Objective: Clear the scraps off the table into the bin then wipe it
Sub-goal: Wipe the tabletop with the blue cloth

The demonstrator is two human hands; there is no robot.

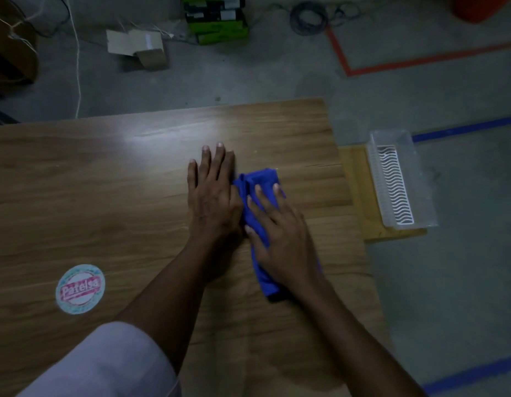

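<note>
The grey floor [277,81] fills the far and right sides of the view. The wooden table [105,196] takes up most of the rest, its right edge running down past the bin.

On the floor beyond the table stand stacked green boxes [217,21], an open cardboard box [137,47] lying beside them, a brown carton [11,47] at the far left and an orange object [486,7] in the far right corner, cut off by the frame. A coil of cable [308,17] lies near the green boxes, and a white cord [76,53] trails down toward the table's far edge. Red tape [420,63] and blue tape [466,128] mark lines on the floor.

The bin [420,179], a clear plastic tray, sits on a flat piece of card [357,196] on the floor just beside the table's right edge. Only its white slatted bottom shows inside.

A pale sleeve [105,365] covers the upper left arm at the bottom of the view.

The blue cloth [260,179] lies folded on the table, right of centre. The right hand [280,233] presses flat on it, fingers spread and nearly straight. The left hand [211,196] lies flat on the bare wood with fingers straight, its edge touching the cloth's left side.

A round sticker [80,289] is on the near left of the table, well apart from the hands.
</note>
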